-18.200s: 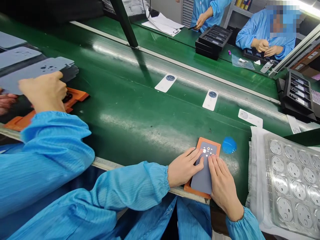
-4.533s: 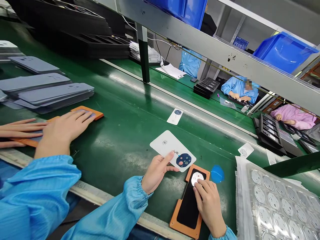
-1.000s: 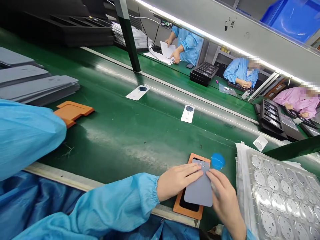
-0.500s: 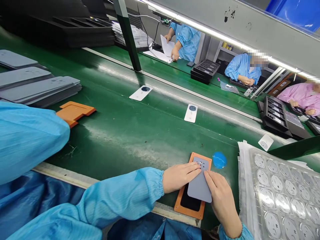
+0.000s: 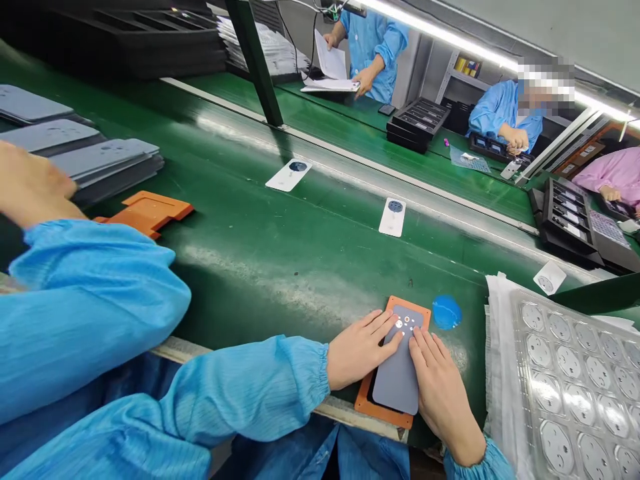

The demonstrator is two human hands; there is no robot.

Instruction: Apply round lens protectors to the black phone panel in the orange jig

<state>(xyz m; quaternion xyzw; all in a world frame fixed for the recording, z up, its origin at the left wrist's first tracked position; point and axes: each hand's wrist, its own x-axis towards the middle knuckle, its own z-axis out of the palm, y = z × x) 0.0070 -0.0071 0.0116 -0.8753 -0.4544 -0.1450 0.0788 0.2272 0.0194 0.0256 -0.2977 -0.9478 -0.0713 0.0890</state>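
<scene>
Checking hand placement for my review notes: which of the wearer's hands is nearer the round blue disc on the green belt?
Right. The right hand lies on the grey plate, just below the round blue disc; the left hand sits across the plate, farther away.

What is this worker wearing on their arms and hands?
Both arms are covered by loose, shiny light-blue sleeves that end in gathered elastic cuffs at the wrists. The left hand and right hand are bare: no gloves, rings or watch show.
</scene>
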